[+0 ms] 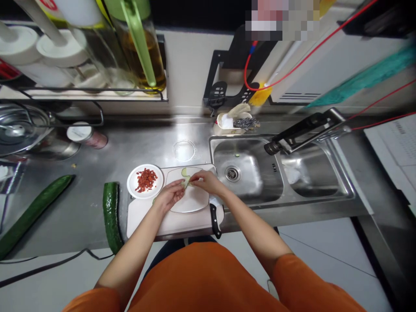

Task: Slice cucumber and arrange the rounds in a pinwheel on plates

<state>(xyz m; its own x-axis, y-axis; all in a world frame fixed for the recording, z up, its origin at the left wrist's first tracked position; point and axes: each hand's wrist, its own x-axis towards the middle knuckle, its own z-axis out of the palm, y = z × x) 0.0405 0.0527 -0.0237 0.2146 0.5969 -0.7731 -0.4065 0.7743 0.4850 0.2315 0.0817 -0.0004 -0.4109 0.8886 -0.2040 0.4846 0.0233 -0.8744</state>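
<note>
Over a white rectangular plate (195, 201), my two hands meet at a thin pale-green cucumber slice (186, 183). My left hand (169, 195) pinches the slice's left side with its fingertips. From the right, the fingers of my right hand (205, 181) close on its other edge. Another cucumber slice (184, 172) lies on the plate just beyond the fingers. A bit of green shows beside my left wrist, mostly hidden. Under the plate is a white cutting board (141, 219), with a black-handled knife (214, 221) at its right end.
A round white dish (130, 182) of chopped red pieces stands left of the plate. A cut cucumber (111, 212) and a longer cucumber (35, 212) lie further left. To the right is a steel double sink (250, 173) with a faucet (302, 130). Bottles (139, 52) fill a shelf above.
</note>
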